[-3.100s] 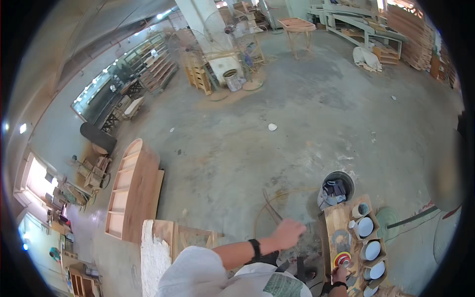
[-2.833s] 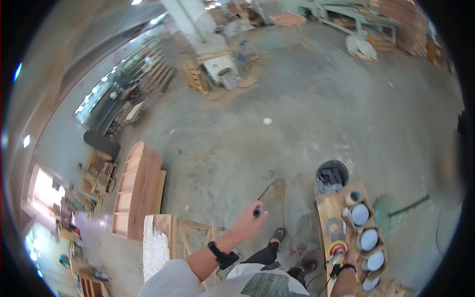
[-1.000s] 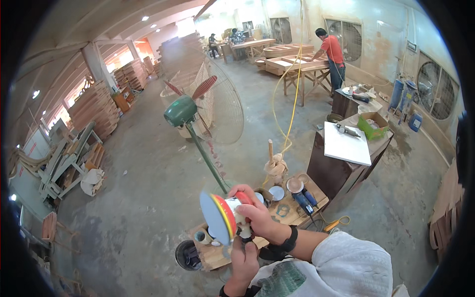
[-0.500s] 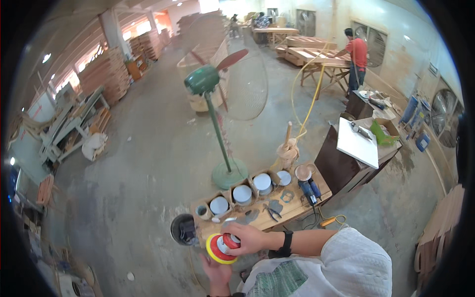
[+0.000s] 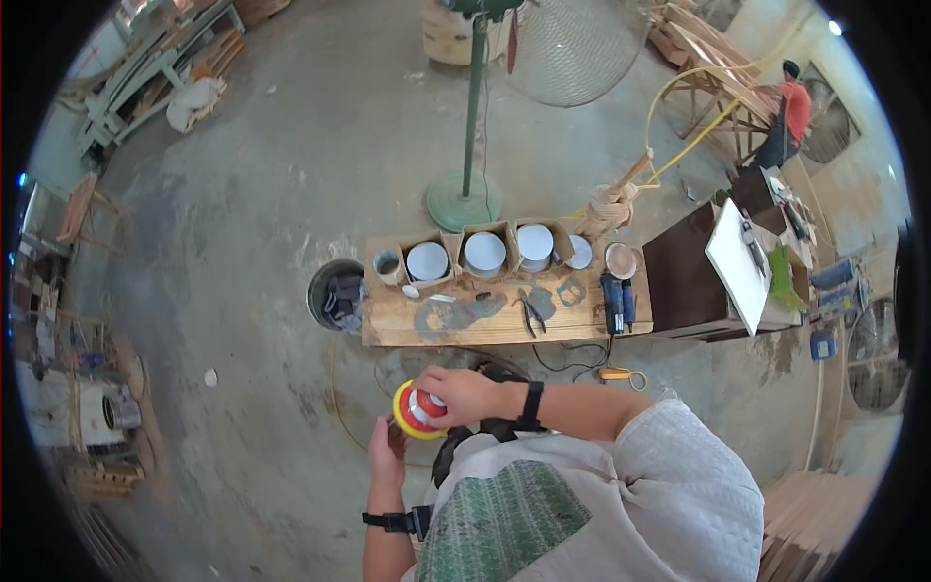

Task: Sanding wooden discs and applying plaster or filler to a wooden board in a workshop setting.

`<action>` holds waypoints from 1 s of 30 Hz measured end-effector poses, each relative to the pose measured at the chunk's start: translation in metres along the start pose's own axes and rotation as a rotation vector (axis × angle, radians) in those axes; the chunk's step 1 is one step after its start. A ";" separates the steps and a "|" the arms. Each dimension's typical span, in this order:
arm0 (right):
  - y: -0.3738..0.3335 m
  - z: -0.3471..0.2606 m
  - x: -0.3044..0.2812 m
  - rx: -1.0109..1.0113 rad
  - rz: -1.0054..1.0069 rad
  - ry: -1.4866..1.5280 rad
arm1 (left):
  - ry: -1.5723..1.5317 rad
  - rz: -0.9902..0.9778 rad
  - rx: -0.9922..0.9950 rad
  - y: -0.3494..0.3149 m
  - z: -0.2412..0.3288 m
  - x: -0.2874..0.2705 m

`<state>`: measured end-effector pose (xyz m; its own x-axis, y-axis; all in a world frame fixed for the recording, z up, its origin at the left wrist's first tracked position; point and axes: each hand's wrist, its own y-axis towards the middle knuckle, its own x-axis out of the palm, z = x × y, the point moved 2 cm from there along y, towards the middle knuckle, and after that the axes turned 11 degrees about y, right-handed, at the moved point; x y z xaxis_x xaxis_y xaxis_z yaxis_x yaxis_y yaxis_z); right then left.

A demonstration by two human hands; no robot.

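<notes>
My right hand [image 5: 461,396] is closed around the red-and-white top of a round palm sander [image 5: 418,409]. Its yellow-edged pad is tilted toward the left. My left hand [image 5: 388,448] is just below and left of the pad, fingers stretched upward beside its edge; the pad partly hides the fingertips, and contact is hard to make out. In front of both hands is a wooden bench [image 5: 388,323]. On it are stacks of pale sanding discs [image 5: 484,251] in cardboard boxes, pliers [image 5: 529,312], loose grey discs [image 5: 444,315] and a blue-black power tool [image 5: 613,303].
A dark bucket [image 5: 317,294] stands at the bench's left end. Behind is a green pedestal fan [image 5: 465,199]. A dark cabinet [image 5: 679,272] with a white board [image 5: 734,272] stands to the right. Hoses and cords lie on the floor. A person in red [image 5: 793,109] works far right.
The view has tipped downward, so the bench sits higher in it. My left hand has come up closer to the sander's pad. My right hand keeps its grip on the sander.
</notes>
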<state>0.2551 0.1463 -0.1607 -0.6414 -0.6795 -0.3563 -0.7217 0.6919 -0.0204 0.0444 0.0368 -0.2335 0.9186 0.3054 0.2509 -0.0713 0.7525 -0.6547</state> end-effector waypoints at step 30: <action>-0.044 0.298 -0.052 0.336 -0.231 -0.787 | -0.269 1.091 -0.224 -0.264 -0.368 0.241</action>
<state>0.3982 0.2241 -0.4194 -0.0350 -0.5318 -0.8461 -0.6171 0.6775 -0.4003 0.4280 -0.3031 -0.2624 0.2946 0.8671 -0.4017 -0.6835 -0.1026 -0.7227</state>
